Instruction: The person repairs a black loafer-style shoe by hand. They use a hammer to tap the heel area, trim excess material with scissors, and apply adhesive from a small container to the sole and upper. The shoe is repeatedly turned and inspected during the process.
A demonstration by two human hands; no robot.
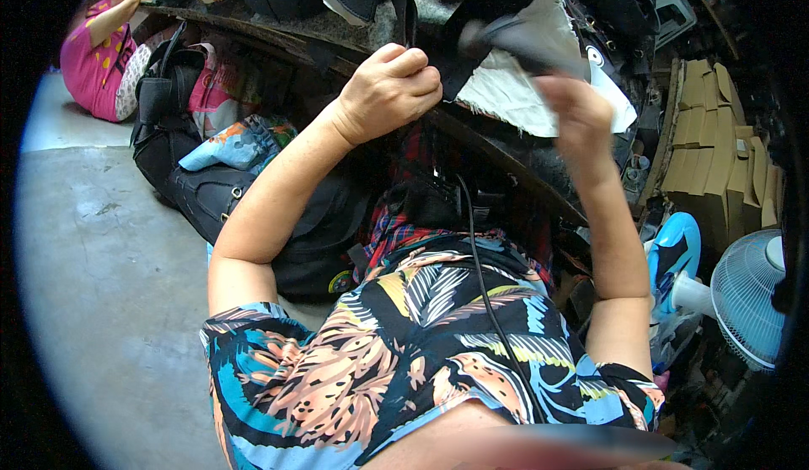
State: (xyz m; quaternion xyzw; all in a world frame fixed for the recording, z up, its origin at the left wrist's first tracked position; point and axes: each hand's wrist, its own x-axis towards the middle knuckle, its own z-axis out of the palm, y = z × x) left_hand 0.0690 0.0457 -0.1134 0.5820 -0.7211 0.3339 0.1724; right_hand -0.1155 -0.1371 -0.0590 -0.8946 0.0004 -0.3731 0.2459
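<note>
Left hand point(396, 82) was at the front edge of the work surface, fingers curled tightly together, apparently pinching the lower end of a narrow black strip point(410, 25). The strip rose nearly upright from the fist, its long axis pointing away from the wearer. Right hand point(581, 103) was blurred, fingers seemingly bent; could not tell whether it gripped anything. Just beyond it, to its upper left, lay a dark elongated object point(539, 42), also blurred, kind not identifiable, long axis roughly crosswise between the hands. Key relation, as judged: this object's near end was beside the right hand, its far end toward the strip, so the right hand was nearer to it. White cloth point(497, 91) with frayed edges was spread below the object.
</note>
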